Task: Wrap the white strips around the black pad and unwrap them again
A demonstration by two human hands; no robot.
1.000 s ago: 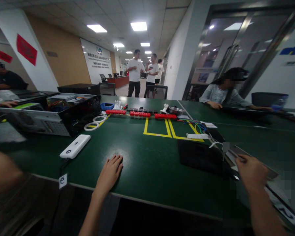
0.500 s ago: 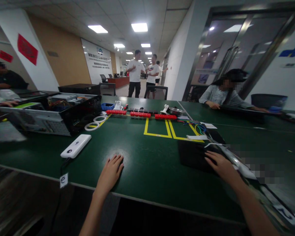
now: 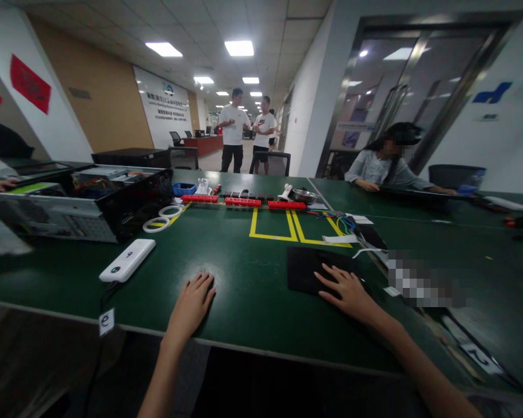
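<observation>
My left hand (image 3: 193, 306) lies flat, palm down, on the green table (image 3: 253, 290) near its front edge, fingers stretched out and holding nothing. My right hand (image 3: 347, 288) rests with spread fingers on a black mat (image 3: 305, 268) lying flat on the table to the right of centre. A white oblong device (image 3: 127, 260) with a black cable sits to the left of my left hand.
An open computer case (image 3: 76, 203) stands at the left. Two white tape rolls (image 3: 163, 217), red strips (image 3: 243, 201), a blue tray (image 3: 183, 188), a metal bowl (image 3: 304, 195) and coloured wires (image 3: 342, 222) lie near yellow floor-tape boxes (image 3: 272, 226). One person sits at the right (image 3: 386, 165); others stand behind.
My right hand has moved left from the table's right side onto the black mat, and the mat now lies further left. My left hand has stayed put.
</observation>
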